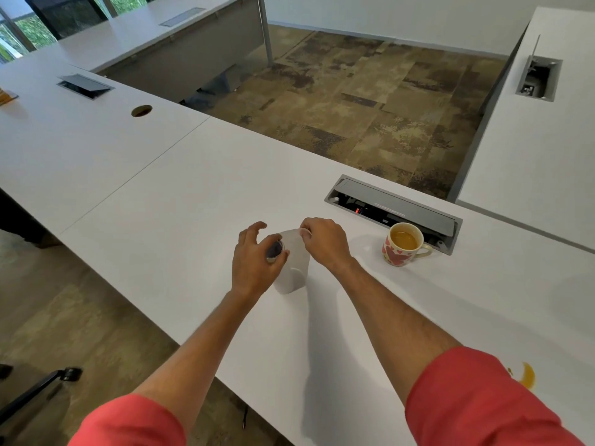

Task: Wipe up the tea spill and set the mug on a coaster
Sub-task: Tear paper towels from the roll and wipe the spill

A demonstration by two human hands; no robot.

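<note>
A white paper towel roll (pixel 291 268) stands on the white table (pixel 180 201) in front of me. My left hand (pixel 254 259) curls round the roll's top end, by its dark core opening. My right hand (pixel 322 241) pinches the loose edge of the sheet at the roll's upper right. A white mug (pixel 402 246) with red hearts, filled with tea, stands to the right of my hands. An orange tea spill (pixel 528 375) lies on the table at the near right, partly hidden behind my red sleeve. No coaster is in view.
A grey cable box (pixel 396 207) with its lid open is set into the table just behind the mug. A round cable hole (pixel 141 110) and another cable box (pixel 85 85) lie far left. A chair base (pixel 42 384) stands on the floor at lower left.
</note>
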